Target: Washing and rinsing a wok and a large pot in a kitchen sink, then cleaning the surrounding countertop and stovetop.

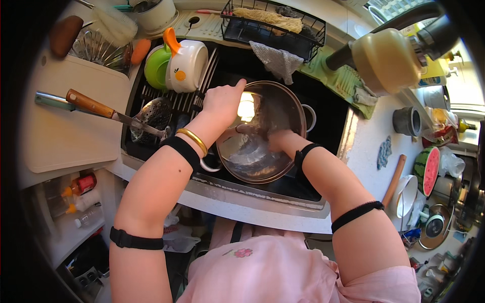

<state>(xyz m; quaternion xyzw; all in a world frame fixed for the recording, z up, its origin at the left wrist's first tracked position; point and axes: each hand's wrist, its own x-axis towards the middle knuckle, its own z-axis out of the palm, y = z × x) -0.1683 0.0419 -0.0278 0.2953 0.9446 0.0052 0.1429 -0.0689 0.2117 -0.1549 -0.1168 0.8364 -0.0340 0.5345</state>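
Observation:
A shiny steel pot (288,96) with two loop handles sits tilted in the dark sink (326,98). My left hand (223,101) grips its upper left rim, the thumb lying along the edge. Inside the pot is my right hand (282,140), blurred, its fingers hard to make out against the reflections. Something clear and glossy, seemingly water, shows low in the pot; whether my right fingers hold anything is hidden.
Left of the pot, a rack (206,81) carries an orange-handled white bowl (191,66), a green bowl (156,68) and a skimmer (151,119). A knife (91,104) extends over the cutting board (75,140). The faucet (386,60) overhangs the right side; a wire basket (273,30) stands behind.

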